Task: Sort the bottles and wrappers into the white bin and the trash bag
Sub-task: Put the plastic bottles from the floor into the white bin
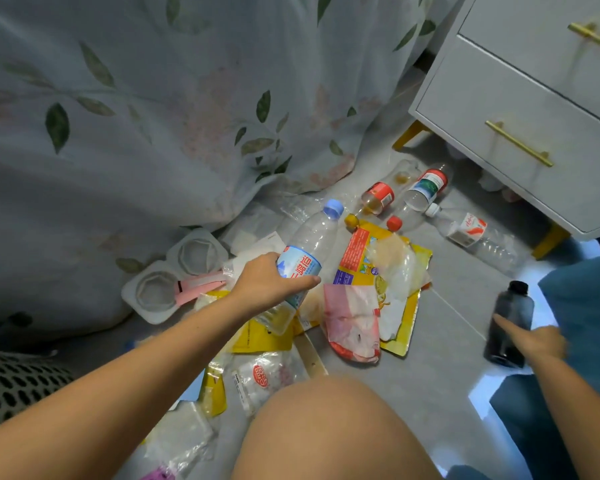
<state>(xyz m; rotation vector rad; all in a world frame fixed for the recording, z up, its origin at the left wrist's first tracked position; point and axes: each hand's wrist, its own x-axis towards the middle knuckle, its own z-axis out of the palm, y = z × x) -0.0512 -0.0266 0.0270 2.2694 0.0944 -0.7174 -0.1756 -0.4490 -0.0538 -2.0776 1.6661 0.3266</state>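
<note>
Left hand (gripping) clear bottle

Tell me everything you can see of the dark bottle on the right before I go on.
The dark bottle looks like smoky, near-black translucent plastic with a black screw cap at its far end. No label shows. It is tilted, cap pointing away from the person, over the grey floor beside a blue cloth. The right hand holds it near its lower half, with a finger stretched across its front. The picture is blurred here, so whether it holds liquid cannot be told.
</note>
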